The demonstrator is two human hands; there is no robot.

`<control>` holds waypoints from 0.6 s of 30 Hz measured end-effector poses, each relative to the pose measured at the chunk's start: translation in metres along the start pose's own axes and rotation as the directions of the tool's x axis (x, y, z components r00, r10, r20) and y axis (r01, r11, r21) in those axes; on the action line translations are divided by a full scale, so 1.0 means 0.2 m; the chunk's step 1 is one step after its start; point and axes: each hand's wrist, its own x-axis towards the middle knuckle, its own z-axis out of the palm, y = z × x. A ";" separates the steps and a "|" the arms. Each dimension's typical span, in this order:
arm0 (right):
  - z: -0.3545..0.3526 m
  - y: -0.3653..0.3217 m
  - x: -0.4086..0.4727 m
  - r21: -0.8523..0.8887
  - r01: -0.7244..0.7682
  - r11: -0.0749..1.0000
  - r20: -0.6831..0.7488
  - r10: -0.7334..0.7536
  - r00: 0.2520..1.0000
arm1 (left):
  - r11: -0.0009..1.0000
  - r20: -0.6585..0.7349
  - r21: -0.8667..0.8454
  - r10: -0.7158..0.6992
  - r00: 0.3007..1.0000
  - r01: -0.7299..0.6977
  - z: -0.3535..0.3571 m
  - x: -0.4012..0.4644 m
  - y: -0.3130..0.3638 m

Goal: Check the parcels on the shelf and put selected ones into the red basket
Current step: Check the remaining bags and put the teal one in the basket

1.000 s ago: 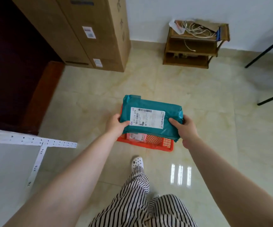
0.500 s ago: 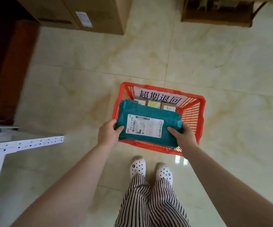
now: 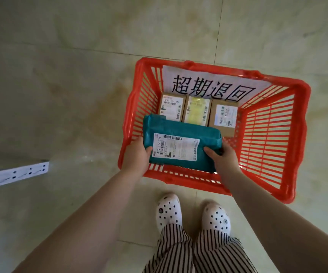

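Observation:
A teal parcel (image 3: 180, 134) with a white shipping label is held over the near half of the red basket (image 3: 301, 123), which stands on the floor. My left hand (image 3: 136, 155) grips the parcel's left end and my right hand (image 3: 223, 159) grips its right end. Whether the parcel touches the basket's bottom I cannot tell. Three small cardboard parcels (image 3: 198, 111) lie side by side at the basket's far end, below a white paper sign (image 3: 214, 85) with black characters.
The basket sits on glossy beige floor tiles (image 3: 60, 95). A white perforated shelf rail (image 3: 15, 175) juts in at the left edge. My feet in white dotted clogs (image 3: 194, 215) stand just in front of the basket.
The view has tilted down and closer to the basket. Both hands have lowered the teal parcel from above the rim down into the basket.

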 end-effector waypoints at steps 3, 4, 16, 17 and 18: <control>0.02 0.05 0.05 -0.049 0.011 0.999 -0.009 -0.011 1.000 | 1.000 -0.014 -0.008 -0.021 1.000 0.021 0.06 0.02 -0.01; 0.02 0.06 0.07 -0.071 0.018 0.997 -0.014 -0.019 1.000 | 0.999 -0.012 -0.019 -0.026 1.000 0.026 0.09 0.03 -0.02; 0.06 0.15 0.17 -0.198 0.002 0.980 -0.029 -0.008 1.000 | 0.998 0.056 -0.045 -0.044 0.997 0.047 0.23 0.14 -0.03; 0.06 0.15 0.17 -0.205 -0.002 0.979 -0.025 -0.003 1.000 | 0.998 0.060 -0.038 -0.051 0.997 0.054 0.24 0.15 -0.03; 0.06 0.15 0.18 -0.218 -0.005 0.976 -0.020 0.001 1.000 | 0.998 0.064 -0.030 -0.054 0.996 0.056 0.25 0.16 -0.04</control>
